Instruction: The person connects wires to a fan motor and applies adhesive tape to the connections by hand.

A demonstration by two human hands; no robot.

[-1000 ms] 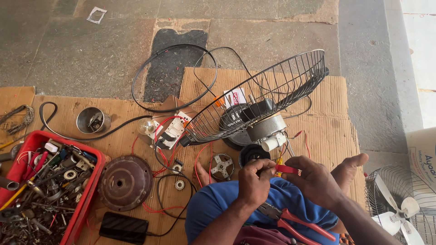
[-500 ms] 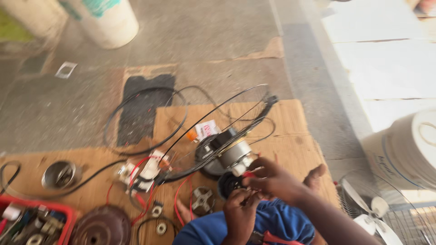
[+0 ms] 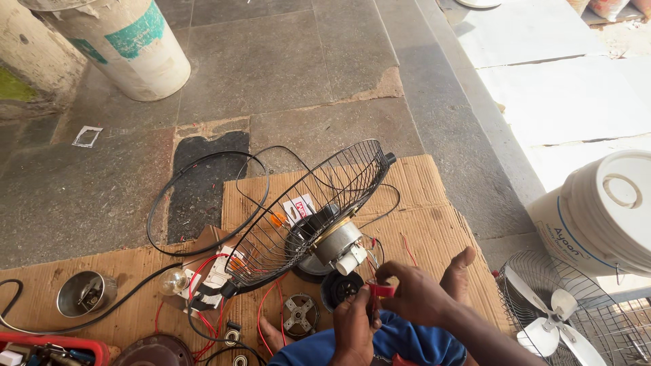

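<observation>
A black wire fan guard [image 3: 305,213] with a grey motor [image 3: 337,244] fixed behind it stands tilted on brown cardboard [image 3: 434,224]. Just below the motor, my right hand [image 3: 413,295] grips the red handle of a small tool [image 3: 381,290]. My left hand [image 3: 352,325] is closed around the same tool and thin wires right beside it. Red wires [image 3: 268,305] run from the motor across the cardboard. My blue-clothed lap [image 3: 407,342] and a bare foot [image 3: 458,271] are under the hands.
A round black part [image 3: 339,288] and a metal bearing plate [image 3: 300,315] lie by the hands. A steel cup [image 3: 85,293], a bulb [image 3: 175,280], a black cable loop [image 3: 203,203], a red tray [image 3: 54,349], a white bucket [image 3: 600,213], another fan [image 3: 569,318] and a painted pillar [image 3: 129,44] surround the cardboard.
The view has tilted upward, showing more stone floor and the pillar. My hands stay together below the motor, with the fan guard now more edge-on.
</observation>
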